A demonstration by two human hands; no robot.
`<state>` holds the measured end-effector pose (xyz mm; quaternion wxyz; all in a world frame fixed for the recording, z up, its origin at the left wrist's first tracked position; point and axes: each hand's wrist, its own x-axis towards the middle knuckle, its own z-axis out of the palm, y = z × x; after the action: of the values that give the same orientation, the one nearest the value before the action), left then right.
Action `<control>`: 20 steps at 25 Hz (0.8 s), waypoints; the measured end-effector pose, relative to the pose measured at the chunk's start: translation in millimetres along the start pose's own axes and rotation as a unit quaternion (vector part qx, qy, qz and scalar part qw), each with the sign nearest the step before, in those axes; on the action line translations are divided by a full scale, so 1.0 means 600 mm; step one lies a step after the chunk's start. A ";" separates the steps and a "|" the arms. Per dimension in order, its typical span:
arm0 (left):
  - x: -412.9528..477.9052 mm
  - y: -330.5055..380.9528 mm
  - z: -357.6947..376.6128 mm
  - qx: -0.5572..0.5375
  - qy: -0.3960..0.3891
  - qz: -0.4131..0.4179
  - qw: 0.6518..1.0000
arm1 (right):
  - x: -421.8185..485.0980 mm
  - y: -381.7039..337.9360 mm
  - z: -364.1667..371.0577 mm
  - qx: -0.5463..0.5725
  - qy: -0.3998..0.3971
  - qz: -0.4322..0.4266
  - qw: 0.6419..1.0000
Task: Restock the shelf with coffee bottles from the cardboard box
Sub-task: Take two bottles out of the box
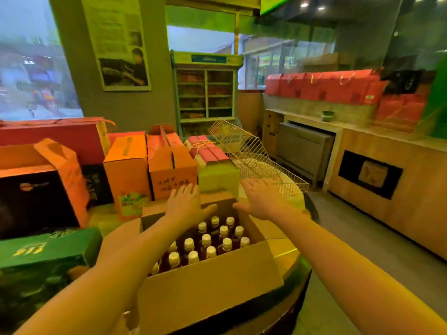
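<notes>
An open cardboard box (208, 284) stands on a round table in front of me. Inside it stand several dark coffee bottles (206, 243) with pale caps, upright in rows. My left hand (185, 205) is stretched flat over the far left flap of the box, palm down, fingers together, holding nothing. My right hand (262, 198) hovers over the far right corner of the box, palm down, fingers spread, also holding nothing. A shelf unit (205, 93) with stocked compartments stands against the far wall.
Orange and red cartons (171, 165) crowd the table behind the box. A wire rack (256, 158) lies tilted at the right rear. A green carton (46, 250) and a black one (33, 201) sit at left. A wooden counter (387, 170) runs along the right, floor between.
</notes>
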<state>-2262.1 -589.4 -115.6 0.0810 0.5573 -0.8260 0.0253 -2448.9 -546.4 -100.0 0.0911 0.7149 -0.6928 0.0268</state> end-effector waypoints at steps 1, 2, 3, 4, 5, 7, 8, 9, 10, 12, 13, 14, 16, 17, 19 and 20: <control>0.020 -0.014 0.010 0.005 -0.002 -0.023 1.000 | 0.035 -0.001 0.014 0.006 -0.007 -0.022 1.000; 0.038 -0.025 0.021 0.007 -0.007 -0.044 0.999 | 0.065 -0.002 0.030 0.012 -0.013 -0.042 0.999; 0.053 -0.035 0.033 0.005 -0.009 -0.063 0.998 | 0.091 -0.002 0.046 0.017 -0.017 -0.063 0.998; 0.066 -0.042 0.046 0.001 -0.011 -0.077 0.997 | 0.115 -0.002 0.061 0.021 -0.022 -0.080 0.996; 0.076 -0.047 0.058 -0.002 -0.013 -0.084 0.996 | 0.136 -0.003 0.077 0.026 -0.030 -0.093 0.995; 0.091 -0.052 0.085 -0.008 -0.021 -0.095 0.995 | 0.173 -0.009 0.113 0.035 -0.055 -0.116 0.991; 0.098 -0.054 0.098 -0.010 -0.026 -0.097 0.995 | 0.187 -0.012 0.132 0.040 -0.067 -0.126 0.989; 0.106 -0.058 0.112 -0.010 -0.032 -0.101 0.994 | 0.200 -0.016 0.152 0.049 -0.076 -0.136 0.987; 0.115 -0.063 0.127 -0.012 -0.039 -0.103 0.994 | 0.212 -0.018 0.172 0.066 -0.083 -0.145 0.984; 0.136 -0.072 0.162 -0.029 -0.056 -0.102 0.993 | 0.235 -0.021 0.215 0.112 -0.091 -0.158 0.977; 0.147 -0.076 0.179 -0.037 -0.067 -0.097 0.992 | 0.244 -0.022 0.236 0.135 -0.096 -0.161 0.973; 0.158 -0.081 0.198 -0.043 -0.082 -0.090 0.992 | 0.253 -0.021 0.257 0.157 -0.104 -0.161 0.969; 0.181 -0.088 0.238 -0.063 -0.117 -0.070 0.989 | 0.269 -0.016 0.304 0.204 -0.129 -0.139 0.960; 0.193 -0.092 0.259 -0.082 -0.136 -0.061 0.985 | 0.277 -0.012 0.327 0.228 -0.141 -0.119 0.956; 0.211 -0.100 0.302 -0.130 -0.172 -0.051 0.975 | 0.288 -0.006 0.365 0.285 -0.153 -0.069 0.944; 0.218 -0.106 0.321 -0.151 -0.182 -0.049 0.970 | 0.293 -0.005 0.380 0.312 -0.149 -0.045 0.937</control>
<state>-2271.7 -758.8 -287.5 0.0136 0.5740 -0.7926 -0.2054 -2459.1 -757.7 -295.2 -0.2398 0.7338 -0.6220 0.1309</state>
